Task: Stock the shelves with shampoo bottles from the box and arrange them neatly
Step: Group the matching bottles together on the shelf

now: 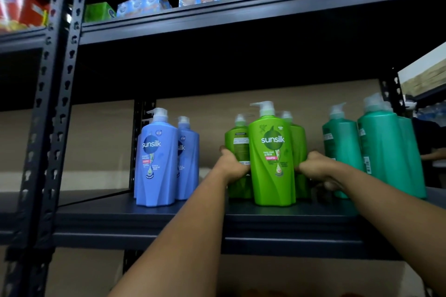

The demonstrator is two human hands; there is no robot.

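Three light green pump bottles stand together mid-shelf; the front one (272,159) faces me with its label. My left hand (233,164) grips the rear left green bottle (237,142). My right hand (316,166) grips the rear right green bottle (299,144), mostly hidden behind the front one. Two blue shampoo bottles (159,159) stand to the left on the dark shelf (149,222). Teal bottles (383,149) stand to the right, labels turned away. The box is out of view.
A perforated metal upright (48,113) rises at the left. The upper shelf (241,14) carries blue, green and red cartons. Bare shelf board lies between the blue and green groups and left of the blue bottles.
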